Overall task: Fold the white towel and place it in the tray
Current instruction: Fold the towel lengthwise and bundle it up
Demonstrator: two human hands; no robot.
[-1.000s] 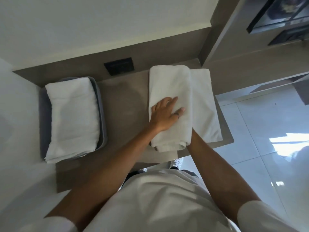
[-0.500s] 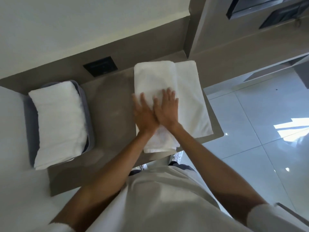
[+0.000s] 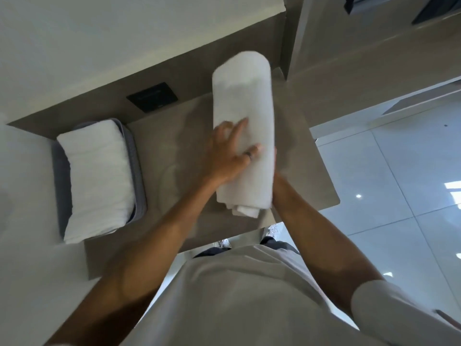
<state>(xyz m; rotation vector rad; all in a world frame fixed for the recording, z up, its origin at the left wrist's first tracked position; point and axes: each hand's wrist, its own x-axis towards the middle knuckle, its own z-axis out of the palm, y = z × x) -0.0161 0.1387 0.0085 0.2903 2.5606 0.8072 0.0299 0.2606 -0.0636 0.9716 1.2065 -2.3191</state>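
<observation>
The white towel (image 3: 243, 116) is folded into a long narrow bundle, lying lengthways over the brown tabletop (image 3: 174, 146) right of centre. My left hand (image 3: 228, 156) lies on top of its near half with fingers spread and pressed into the cloth. My right hand (image 3: 276, 178) grips the bundle from its right side and underneath, mostly hidden by the towel. The grey tray (image 3: 58, 171) stands at the left end of the table, a hand's length away, and holds another folded white towel (image 3: 97, 178).
A black socket panel (image 3: 152, 96) is set in the back wall behind the table. The table's right edge (image 3: 326, 171) drops to a glossy tiled floor (image 3: 399, 171). A wall column (image 3: 294, 33) rises just behind the towel's far end.
The towel's flat right half has been folded in, so the towel is now one narrow bundle. My right hand moved from on top to its right side and underneath.
</observation>
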